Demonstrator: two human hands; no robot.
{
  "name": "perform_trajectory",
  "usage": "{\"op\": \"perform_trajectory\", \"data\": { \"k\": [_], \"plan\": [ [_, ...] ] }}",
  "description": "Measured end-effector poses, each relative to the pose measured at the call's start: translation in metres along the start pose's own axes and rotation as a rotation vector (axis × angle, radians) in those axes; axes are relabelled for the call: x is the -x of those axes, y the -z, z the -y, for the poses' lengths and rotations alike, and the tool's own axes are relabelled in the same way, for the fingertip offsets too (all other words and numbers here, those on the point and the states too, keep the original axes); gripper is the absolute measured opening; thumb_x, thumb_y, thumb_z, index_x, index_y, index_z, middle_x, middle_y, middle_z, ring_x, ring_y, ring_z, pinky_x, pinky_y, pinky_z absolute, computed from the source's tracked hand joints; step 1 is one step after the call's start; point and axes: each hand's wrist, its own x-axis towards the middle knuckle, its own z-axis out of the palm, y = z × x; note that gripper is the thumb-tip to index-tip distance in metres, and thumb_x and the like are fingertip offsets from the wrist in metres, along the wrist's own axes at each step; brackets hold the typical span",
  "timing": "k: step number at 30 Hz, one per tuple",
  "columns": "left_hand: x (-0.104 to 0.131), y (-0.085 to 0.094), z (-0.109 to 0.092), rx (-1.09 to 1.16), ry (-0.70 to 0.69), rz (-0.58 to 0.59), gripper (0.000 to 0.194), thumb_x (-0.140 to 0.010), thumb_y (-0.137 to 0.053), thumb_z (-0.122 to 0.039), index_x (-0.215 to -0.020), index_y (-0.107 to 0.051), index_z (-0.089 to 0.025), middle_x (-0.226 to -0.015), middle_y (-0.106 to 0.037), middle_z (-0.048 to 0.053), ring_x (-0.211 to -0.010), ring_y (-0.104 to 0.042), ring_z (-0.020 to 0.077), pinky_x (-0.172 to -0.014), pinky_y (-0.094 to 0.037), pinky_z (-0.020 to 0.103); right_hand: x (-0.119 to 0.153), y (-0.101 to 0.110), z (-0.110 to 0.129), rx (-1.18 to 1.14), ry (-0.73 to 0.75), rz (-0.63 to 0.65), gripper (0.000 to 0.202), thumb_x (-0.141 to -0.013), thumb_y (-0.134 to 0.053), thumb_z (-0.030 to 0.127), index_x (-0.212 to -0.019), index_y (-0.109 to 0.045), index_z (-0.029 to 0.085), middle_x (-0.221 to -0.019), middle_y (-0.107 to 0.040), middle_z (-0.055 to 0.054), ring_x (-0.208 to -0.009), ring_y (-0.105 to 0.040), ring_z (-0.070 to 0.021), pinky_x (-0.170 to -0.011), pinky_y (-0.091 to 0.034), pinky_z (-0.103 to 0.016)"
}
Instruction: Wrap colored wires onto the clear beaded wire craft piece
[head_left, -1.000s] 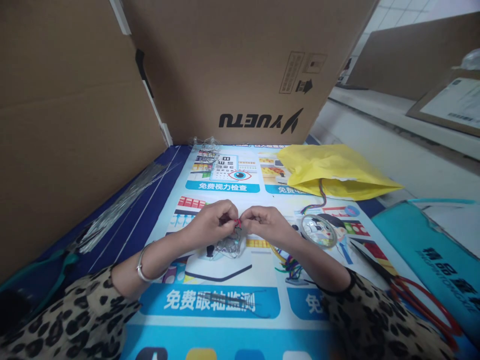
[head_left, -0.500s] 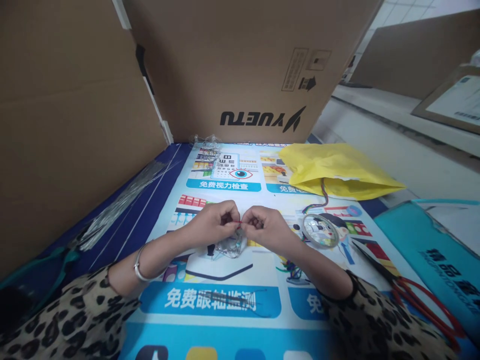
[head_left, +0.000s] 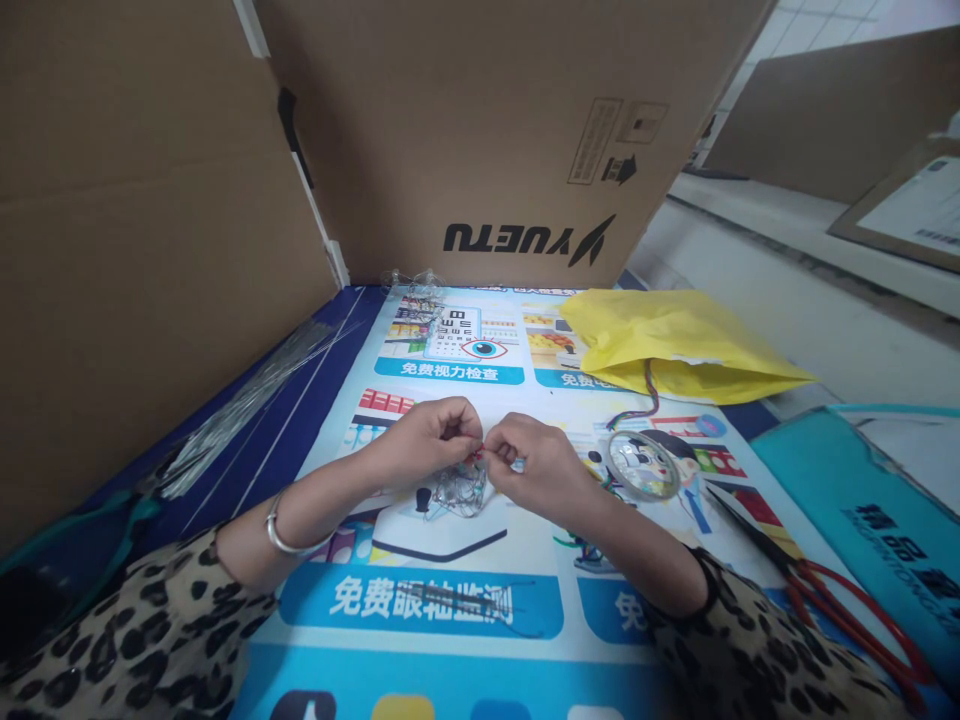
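My left hand [head_left: 442, 440] and my right hand [head_left: 536, 462] meet near the middle of the printed mat, fingertips almost touching. Each hand pinches a thin red thread [head_left: 477, 454] between thumb and forefinger. Just below the fingertips lies a tangled bundle of thin wire with small clear beads [head_left: 459, 492], partly covered by my left hand. To the right of my right hand sits a round clear dish [head_left: 643, 465]. Multicoloured threads [head_left: 589, 550] lie beneath my right forearm.
Red-handled scissors [head_left: 817, 590] and a teal pouch [head_left: 870, 510] lie at right, a yellow bag [head_left: 675, 340] behind them. Wires [head_left: 247, 400] and teal-handled pliers [head_left: 112, 530] are at left. Cardboard [head_left: 480, 140] stands behind. Thin dark wires [head_left: 480, 598] lie in front.
The fingertips have shifted slightly around the red thread, and the fingers of my right hand have turned a little downward. The view has moved slightly.
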Motion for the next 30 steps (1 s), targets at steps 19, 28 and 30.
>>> {"op": "perform_trajectory", "data": {
  "k": [19, 28, 30],
  "plan": [
    [0.0, -0.002, -0.001, 0.046, -0.006, -0.003, 0.009, -0.075, -0.058, -0.017, -0.075, -0.049, -0.017, -0.061, -0.053, -0.004, -0.056, -0.051, 0.0081, -0.052, -0.04, 0.021, 0.001, -0.008, 0.0, -0.047, -0.156, -0.046, 0.008, -0.068, -0.055, 0.012, -0.063, -0.055, 0.019, -0.06, -0.055, 0.002, -0.052, -0.046, -0.0094, -0.051, -0.036, -0.021],
    [0.01, 0.003, -0.005, -0.245, -0.264, -0.163, 0.008, -0.077, -0.06, -0.017, -0.076, -0.052, -0.017, -0.071, -0.057, 0.0, -0.063, -0.052, 0.0109, -0.059, -0.043, 0.025, -0.002, -0.008, 0.0, -0.316, -0.373, -0.02, 0.004, -0.063, -0.051, 0.017, -0.059, -0.052, 0.018, -0.053, -0.048, 0.004, -0.048, -0.04, -0.0083, -0.044, -0.031, -0.019],
    [0.015, 0.004, -0.004, -0.44, -0.495, -0.176, 0.008, -0.078, -0.059, -0.015, -0.072, -0.054, -0.017, -0.069, -0.058, 0.001, -0.066, -0.053, 0.0123, -0.063, -0.044, 0.027, -0.002, -0.008, -0.001, -0.365, -0.415, -0.002, 0.003, -0.062, -0.051, 0.018, -0.06, -0.052, 0.018, -0.051, -0.047, 0.005, -0.046, -0.039, -0.008, -0.042, -0.029, -0.019]
  ]
}}
